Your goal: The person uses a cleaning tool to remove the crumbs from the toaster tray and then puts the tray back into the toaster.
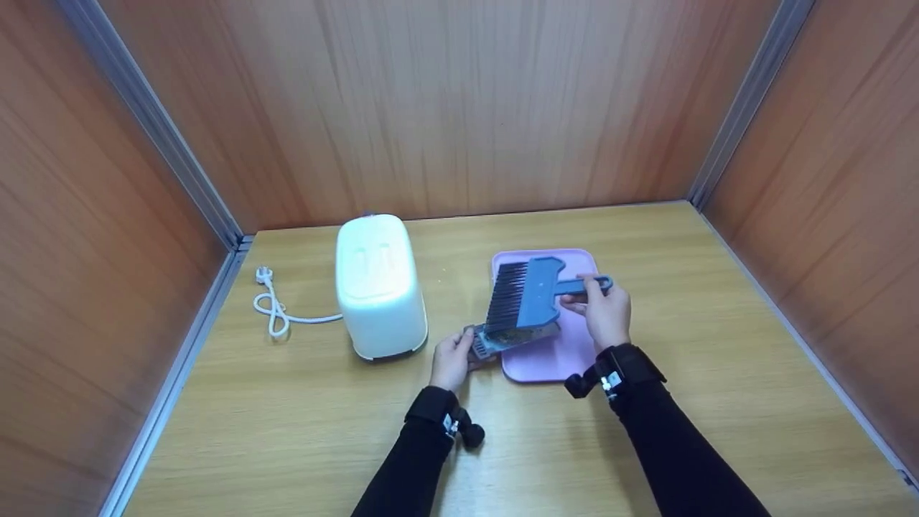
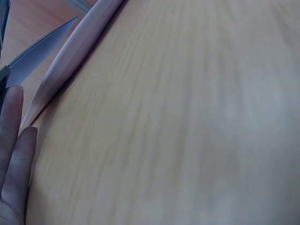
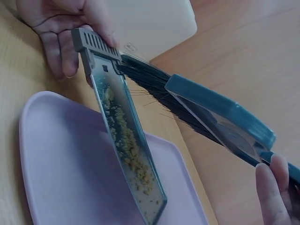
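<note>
My left hand (image 1: 451, 359) pinches the grey slotted end of a small dustpan (image 3: 131, 154), thumb on top in the right wrist view. Yellowish crumbs (image 3: 133, 161) lie along the pan, which is tilted over a pink tray (image 1: 567, 355). By its handle, my right hand (image 1: 607, 316) grips a blue hand brush (image 1: 540, 291). Its dark bristles (image 3: 159, 89) point left and reach the pan near the slotted end; whether they touch it I cannot tell. In the left wrist view only some left fingers (image 2: 18, 164) and the pan's edge show.
To the left on the wooden table (image 1: 287, 424) stands a white rounded appliance (image 1: 380, 287), like a covered toaster. Its white cord and plug (image 1: 264, 276) lie farther left. Wood panels (image 1: 467, 108) enclose the back and both sides.
</note>
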A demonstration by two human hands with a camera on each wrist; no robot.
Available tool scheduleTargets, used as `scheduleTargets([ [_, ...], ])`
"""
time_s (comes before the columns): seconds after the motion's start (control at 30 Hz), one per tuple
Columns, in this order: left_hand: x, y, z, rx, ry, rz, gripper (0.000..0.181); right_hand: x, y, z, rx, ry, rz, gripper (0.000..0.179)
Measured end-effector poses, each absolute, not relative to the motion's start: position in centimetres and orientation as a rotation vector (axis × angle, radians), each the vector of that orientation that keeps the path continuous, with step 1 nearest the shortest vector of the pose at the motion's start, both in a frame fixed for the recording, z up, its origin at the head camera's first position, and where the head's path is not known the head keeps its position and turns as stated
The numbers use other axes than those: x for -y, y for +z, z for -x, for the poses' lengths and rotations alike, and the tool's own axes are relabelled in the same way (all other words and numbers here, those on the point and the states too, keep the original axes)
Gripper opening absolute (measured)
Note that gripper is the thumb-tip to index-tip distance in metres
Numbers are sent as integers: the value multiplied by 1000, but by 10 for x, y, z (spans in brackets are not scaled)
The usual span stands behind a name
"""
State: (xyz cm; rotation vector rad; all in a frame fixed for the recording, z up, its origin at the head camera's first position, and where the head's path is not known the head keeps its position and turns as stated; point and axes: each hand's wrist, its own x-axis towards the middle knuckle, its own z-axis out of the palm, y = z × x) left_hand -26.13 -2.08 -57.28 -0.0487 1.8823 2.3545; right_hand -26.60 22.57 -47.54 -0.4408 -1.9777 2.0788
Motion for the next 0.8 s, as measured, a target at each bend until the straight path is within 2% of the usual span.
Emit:
scheduleTargets([
  [0.27, 19, -575, 258, -1840, 2353, 35, 45, -234, -487, 265, 2001, 2043, 484, 38],
  [0.8, 19, -577, 258, -1910, 2331, 26, 45, -283, -494, 263, 1915, 2049, 621, 38],
])
